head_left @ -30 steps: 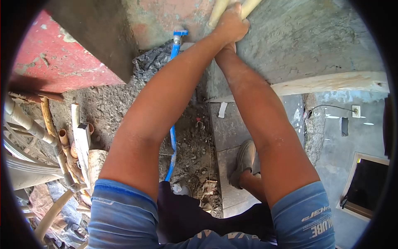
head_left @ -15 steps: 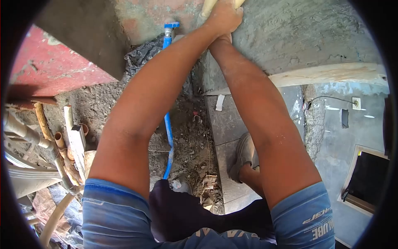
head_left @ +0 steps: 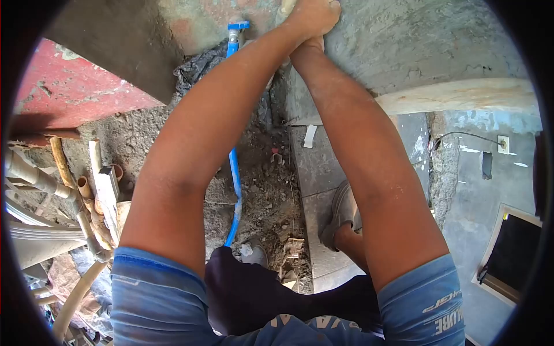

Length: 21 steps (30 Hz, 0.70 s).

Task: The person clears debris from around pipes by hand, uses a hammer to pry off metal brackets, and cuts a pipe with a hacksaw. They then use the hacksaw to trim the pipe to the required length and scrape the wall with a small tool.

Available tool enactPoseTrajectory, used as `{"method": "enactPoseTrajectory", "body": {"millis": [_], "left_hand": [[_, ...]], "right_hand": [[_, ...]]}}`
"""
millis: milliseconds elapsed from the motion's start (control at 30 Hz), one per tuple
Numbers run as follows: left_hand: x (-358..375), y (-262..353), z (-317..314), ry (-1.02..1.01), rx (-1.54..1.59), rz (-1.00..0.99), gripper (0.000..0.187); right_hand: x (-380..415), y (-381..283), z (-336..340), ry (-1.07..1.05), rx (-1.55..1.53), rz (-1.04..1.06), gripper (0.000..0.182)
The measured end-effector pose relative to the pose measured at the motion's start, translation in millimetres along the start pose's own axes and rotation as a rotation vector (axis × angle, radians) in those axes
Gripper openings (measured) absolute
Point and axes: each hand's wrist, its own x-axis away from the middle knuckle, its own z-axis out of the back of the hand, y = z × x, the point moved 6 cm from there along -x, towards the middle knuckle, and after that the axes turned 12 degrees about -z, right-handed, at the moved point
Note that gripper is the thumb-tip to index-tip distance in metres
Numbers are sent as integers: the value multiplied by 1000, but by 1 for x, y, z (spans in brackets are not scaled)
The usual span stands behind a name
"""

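Note:
At the top edge, my left hand [head_left: 317,18] is closed beside the grey plastered surface [head_left: 415,43]; what it grips is hidden. My right hand [head_left: 317,42] lies beneath my left wrist, mostly covered, and its fingers cannot be seen. A pale object [head_left: 286,8], partly cut off by the frame, shows just left of my left hand. To the left of my hands, a blue valve handle [head_left: 238,25] tops a blue pipe [head_left: 235,173] that runs down past my left forearm.
A red-painted block [head_left: 86,86] stands at left above wooden poles [head_left: 59,161] and pipes. Dark plastic [head_left: 199,69] lies by the valve. Rubble, grey floor tiles [head_left: 323,219], my shoe [head_left: 341,213], an outlet [head_left: 503,145] and a framed dark panel [head_left: 511,248] are also visible.
Both hands have shifted slightly upward in view. A pale rod end seen right of my left hand is no longer visible. The view has moved a little.

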Motion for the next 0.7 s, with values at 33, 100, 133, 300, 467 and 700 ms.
{"method": "enactPoseTrajectory", "body": {"millis": [33, 100, 133, 300, 467, 700], "left_hand": [[3, -3, -2, 11, -38, -51, 50], [19, -6, -4, 41, -29, -17, 54], [14, -3, -3, 77, -14, 17, 59], [15, 20, 12, 38, 31, 153, 44], [17, 23, 17, -143, 311, 333, 69], [15, 11, 14, -303, 407, 256, 113]], "right_hand": [[0, 2, -1, -24, -142, 2, 45], [8, 2, -9, -84, -392, 41, 44], [20, -2, -18, 111, -8, -8, 47], [16, -9, -13, 210, 413, 1, 51], [0, -14, -28, 128, 443, 30, 52], [136, -40, 11, -318, 624, 423, 46]]}}
